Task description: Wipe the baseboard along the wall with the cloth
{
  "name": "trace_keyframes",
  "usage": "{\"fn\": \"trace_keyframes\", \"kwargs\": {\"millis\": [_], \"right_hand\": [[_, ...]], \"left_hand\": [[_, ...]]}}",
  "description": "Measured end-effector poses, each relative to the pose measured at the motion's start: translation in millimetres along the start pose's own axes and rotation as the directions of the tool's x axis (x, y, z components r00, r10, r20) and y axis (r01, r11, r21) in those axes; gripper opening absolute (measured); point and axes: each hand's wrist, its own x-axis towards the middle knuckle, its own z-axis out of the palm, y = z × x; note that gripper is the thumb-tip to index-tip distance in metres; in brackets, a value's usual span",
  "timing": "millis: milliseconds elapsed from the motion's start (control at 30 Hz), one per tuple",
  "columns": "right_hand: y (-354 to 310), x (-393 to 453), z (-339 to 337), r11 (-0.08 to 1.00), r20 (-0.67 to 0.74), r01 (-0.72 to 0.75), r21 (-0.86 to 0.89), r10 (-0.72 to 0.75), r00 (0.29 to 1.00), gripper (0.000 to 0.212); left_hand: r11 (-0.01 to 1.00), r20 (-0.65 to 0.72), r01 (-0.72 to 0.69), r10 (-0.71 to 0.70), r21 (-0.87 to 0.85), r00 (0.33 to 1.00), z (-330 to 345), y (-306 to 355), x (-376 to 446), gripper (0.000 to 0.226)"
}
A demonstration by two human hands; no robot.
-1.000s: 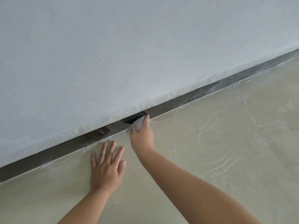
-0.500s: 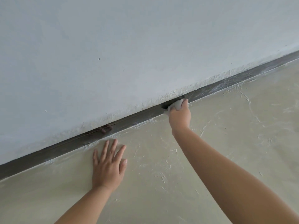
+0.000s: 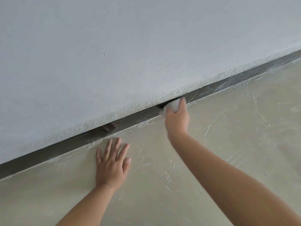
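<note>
Right hand [image 3: 176,118] grips wadded white cloth [image 3: 172,106], fingers curled round it, pressing it against dark baseboard [image 3: 138,117] where white wall [image 3: 114,54] meets beige floor [image 3: 228,128]. Left hand [image 3: 112,162] lies flat on floor just below baseboard, fingers spread.
</note>
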Motion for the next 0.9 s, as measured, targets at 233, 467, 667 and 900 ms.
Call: {"fn": "trace_keyframes", "kwargs": {"millis": [233,467,667,900], "right_hand": [[22.3,-12.6,24.3,0.99,0.114,0.119,-0.082,-0.109,0.988,0.061],[42.0,-17.7,31.9,0.975,0.285,0.123,-0.186,-0.067,0.956,0.06],[18.5,33.8,-23.9,0.993,-0.105,0.034,-0.116,-0.046,0.993,0.056],[26.7,27.1,5.3,0.979,-0.058,0.094,-0.183,-0.106,0.993,0.055]], "left_hand": [[1.0,-0.008,0.0,0.0,0.01,1.0,0.6,0.2,-0.1,0.052],[1.0,-0.008,-0.001,0.001,0.009,1.0,2.0,0.2,0.2,0.053],[1.0,0.004,0.008,-0.008,0.008,1.0,0.6,1.9,0.0,0.052],[1.0,0.012,0.006,-0.006,0.017,1.0,-1.1,2.0,0.0,0.051]]}}
